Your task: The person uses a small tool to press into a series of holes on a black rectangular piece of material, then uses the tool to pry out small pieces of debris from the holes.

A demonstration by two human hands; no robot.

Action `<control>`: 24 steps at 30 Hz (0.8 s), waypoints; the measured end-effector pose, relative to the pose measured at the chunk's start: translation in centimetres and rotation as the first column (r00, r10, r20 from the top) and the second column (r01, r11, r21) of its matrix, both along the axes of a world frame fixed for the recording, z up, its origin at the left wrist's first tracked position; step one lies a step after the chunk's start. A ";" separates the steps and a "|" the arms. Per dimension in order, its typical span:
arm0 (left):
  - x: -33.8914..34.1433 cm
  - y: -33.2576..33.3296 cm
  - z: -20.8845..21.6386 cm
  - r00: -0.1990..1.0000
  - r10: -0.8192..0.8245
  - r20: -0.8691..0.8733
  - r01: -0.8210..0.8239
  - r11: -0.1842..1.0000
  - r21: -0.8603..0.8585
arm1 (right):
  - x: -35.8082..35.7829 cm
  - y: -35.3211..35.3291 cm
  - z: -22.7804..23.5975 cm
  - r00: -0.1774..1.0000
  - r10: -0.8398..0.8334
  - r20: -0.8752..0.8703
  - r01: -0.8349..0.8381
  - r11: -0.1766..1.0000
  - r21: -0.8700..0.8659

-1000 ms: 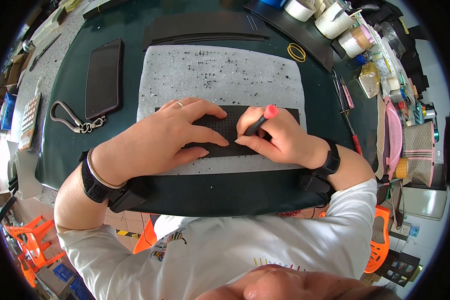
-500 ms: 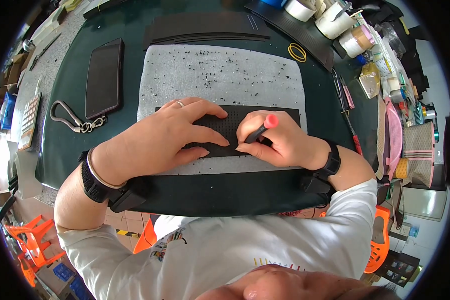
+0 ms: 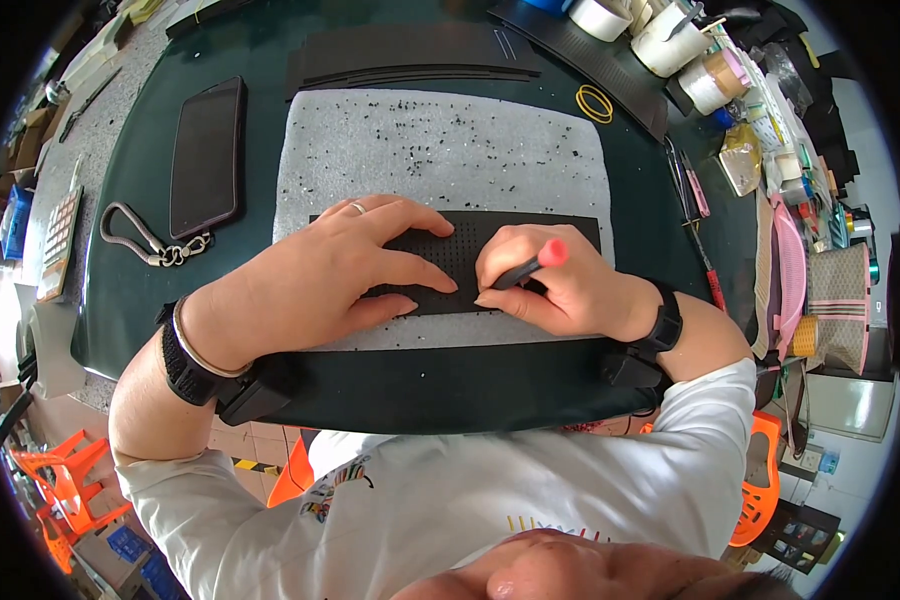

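A thin black sheet with rows of small holes lies on a pale foam mat strewn with black bits. Across the sheet's left part rests my left hand, fingers spread and pressing on it, holding nothing. My right hand is closed around a pen-like tool with a dark grip and a red end, held tilted over the right half of the sheet. Its tip is hidden by my fingers, so I cannot tell whether it touches the sheet.
A phone with a wrist strap lies to the left. Black sheets are stacked behind the mat. Yellow rubber bands, tape rolls and a red-handled tool lie to the right.
The red end of the tool has shifted slightly right and down as my right hand tilts it further. My left hand and the sheet hold their place.
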State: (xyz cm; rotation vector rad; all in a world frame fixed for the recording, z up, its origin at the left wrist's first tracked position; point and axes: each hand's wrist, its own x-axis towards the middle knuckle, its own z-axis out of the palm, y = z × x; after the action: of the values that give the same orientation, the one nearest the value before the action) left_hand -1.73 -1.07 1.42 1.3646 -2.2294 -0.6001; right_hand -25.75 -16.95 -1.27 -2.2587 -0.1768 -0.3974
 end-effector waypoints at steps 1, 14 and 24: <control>0.0 0.0 0.0 1.000 0.000 0.001 0.000 1.000 0.000 | -0.2 -0.1 0.2 0.998 -0.013 -0.062 0.015 0.999 0.033; 0.0 0.0 0.1 1.000 0.000 -0.010 0.001 1.000 0.007 | 0.0 0.0 0.1 1.000 -0.007 0.026 0.007 1.000 -0.016; 0.1 0.1 0.0 1.000 -0.002 -0.014 0.002 1.000 0.004 | -0.4 -0.2 0.3 0.996 -0.062 -0.061 0.064 0.997 0.039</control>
State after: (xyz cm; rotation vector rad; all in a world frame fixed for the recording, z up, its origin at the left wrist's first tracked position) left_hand -1.64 -1.01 1.44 1.3564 -2.2200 -0.6135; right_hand -26.12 -17.12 -0.95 -2.2371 -0.0658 -0.3625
